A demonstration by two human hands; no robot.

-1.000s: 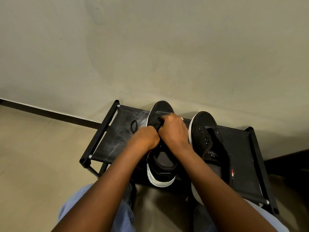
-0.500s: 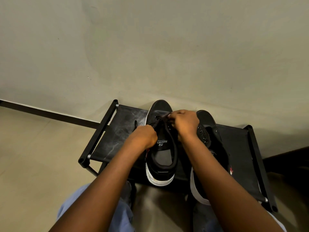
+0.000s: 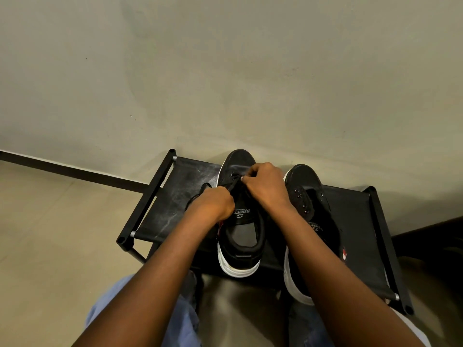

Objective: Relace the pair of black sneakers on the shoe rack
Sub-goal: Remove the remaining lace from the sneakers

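Note:
Two black sneakers with white soles stand toes-to-wall on the black fabric shoe rack (image 3: 175,211). The left sneaker (image 3: 240,236) has a black lace (image 3: 234,184) running through its front eyelets. My left hand (image 3: 213,205) pinches the lace at the shoe's left side. My right hand (image 3: 265,187) pinches the lace's other end above the eyelets near the toe. A loose loop of lace (image 3: 198,195) trails onto the rack left of the shoe. The right sneaker (image 3: 310,209) shows bare eyelets and no lace; my right forearm covers part of it.
The rack stands against a plain beige wall (image 3: 225,83) with a dark skirting strip (image 3: 75,172). Beige floor tiles lie to the left. My knees in blue trousers (image 3: 140,316) sit just in front of the rack. A dark object (image 3: 438,236) lies at the far right.
My right hand moved from over the left sneaker's tongue toward the right, drawing the lace out; the tongue label is now uncovered. My left hand stayed at the shoe's left side.

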